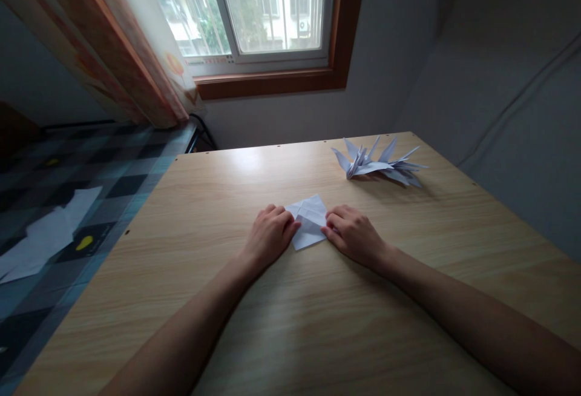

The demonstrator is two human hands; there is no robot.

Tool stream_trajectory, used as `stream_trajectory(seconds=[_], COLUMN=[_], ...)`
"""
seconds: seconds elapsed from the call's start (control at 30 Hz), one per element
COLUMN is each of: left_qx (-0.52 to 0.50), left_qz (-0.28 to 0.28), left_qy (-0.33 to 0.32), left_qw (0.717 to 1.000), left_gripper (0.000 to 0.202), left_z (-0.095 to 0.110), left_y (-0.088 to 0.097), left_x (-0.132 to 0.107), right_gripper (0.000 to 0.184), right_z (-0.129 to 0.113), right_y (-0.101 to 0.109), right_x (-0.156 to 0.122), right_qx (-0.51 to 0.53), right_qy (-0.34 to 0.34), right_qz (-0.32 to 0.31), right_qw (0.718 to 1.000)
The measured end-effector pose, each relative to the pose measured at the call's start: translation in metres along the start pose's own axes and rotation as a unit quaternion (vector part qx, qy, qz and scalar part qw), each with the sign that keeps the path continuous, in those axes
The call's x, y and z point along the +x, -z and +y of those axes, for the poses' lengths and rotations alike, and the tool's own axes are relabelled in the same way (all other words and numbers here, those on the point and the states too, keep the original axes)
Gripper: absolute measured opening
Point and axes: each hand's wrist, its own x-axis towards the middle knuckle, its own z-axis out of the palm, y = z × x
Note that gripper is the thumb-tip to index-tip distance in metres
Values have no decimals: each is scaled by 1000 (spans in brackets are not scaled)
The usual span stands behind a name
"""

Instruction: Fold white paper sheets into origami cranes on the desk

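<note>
With our left hand (272, 231) and right hand (356, 234) pinching opposite sides of the white paper (309, 217) on the table (313, 329), we judge its folding partly done, creased but flat, unlike the spiky paper figures (370, 168) beyond, though what folds are left we cannot tell.

From here I see a left forearm (197, 323) and a right forearm (467, 311), both bare, tapering toward the wrists (384, 258); beyond the wrists, bare fingers (339, 219).
</note>
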Motion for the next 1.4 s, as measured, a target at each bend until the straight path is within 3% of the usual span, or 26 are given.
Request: stream_trajectory(seconds=[0.2,0.27,0.33,0.43,0.53,0.6,0.9,1.13,1.27,1.4], left_qx=[105,142,176,197,178,165,138,118,95,65], left_qz=[18,32,51,45,-7,-28,-86,-95,-92,-100], left_qy=[21,18,4,-98,-225,-244,-154,-103,-102,-101], left_qw=[994,989,983,974,958,955,974,983,986,988], left_gripper=[27,25,19,11,14,15,34,39,41,34], left_z=[10,12,13,14,16,18,33,30,22,13], left_y=[-5,-3,-1,3,4,5,9,7,7,7], left_x=[0,-1,-2,-4,-6,-8,-11,-10,-9,-8], right_gripper=[11,6,10,18,17,17,26,19,22,20], right_z=[1,0,-1,-3,-6,-9,-40,-64,-72,-65], right_y=[-3,-2,-1,1,3,4,-4,2,3,-1], right_x=[4,3,2,1,0,-1,-22,-30,-32,-29], right_qx=[-67,-74,-71,-60,-80,-106,-241,-242,-229,-125], right_qy=[-44,-22,42,144,161,157,124,58,101,165], right_qz=[3,9,4,-36,-58,-66,-62,-50,-23,26], right_qw=[997,997,997,987,982,980,960,967,968,978])
